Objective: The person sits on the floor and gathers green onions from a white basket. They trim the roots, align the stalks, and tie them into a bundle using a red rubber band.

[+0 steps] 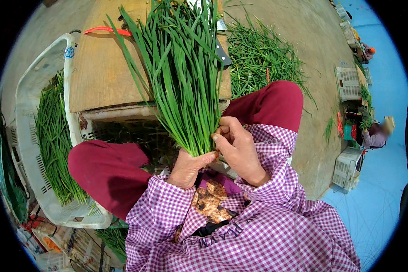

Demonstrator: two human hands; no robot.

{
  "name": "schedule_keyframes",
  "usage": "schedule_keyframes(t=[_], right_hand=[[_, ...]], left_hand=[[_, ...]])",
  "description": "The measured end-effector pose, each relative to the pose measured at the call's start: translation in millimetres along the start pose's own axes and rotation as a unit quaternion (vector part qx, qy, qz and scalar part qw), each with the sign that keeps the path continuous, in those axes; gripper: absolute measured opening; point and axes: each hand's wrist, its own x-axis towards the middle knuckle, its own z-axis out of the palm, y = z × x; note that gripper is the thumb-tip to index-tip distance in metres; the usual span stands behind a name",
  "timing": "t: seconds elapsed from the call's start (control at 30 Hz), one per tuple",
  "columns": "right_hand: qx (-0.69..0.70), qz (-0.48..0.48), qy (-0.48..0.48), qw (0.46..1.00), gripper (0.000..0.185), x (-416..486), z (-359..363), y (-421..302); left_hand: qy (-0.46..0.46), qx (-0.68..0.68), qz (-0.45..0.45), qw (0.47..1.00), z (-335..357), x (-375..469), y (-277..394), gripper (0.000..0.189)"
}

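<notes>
A large bunch of long green leaves, like garlic chives, fans out over the wooden board in front of me. My left hand is wrapped around its pale stem ends, below the board's near edge. My right hand is at the right side of the same stems, thumb and fingertips pinched together against them; whether a stem is between them I cannot tell. A knife with a black riveted handle lies partly under the leaves at the board's right edge. A red strip lies at the upper left of the board.
At the left stands a white plastic crate holding more leaves. A heap of loose green leaves lies on the floor to the right. Farther right, another person sits near crates. More crates stand at the lower left.
</notes>
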Motion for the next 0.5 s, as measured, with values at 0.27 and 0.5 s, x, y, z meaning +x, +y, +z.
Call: schedule_keyframes(t=[0.27,0.5], right_hand=[[-0.17,-0.086,-0.021,0.981,0.021,5,0,-22],[-0.04,-0.059,0.056,0.996,0.013,17,-8,-19]], left_hand=[[0.028,-0.053,0.001,0.998,11,-4,8,0.045],[-0.061,-0.106,-0.034,0.992,-11,-4,-3,0.031]])
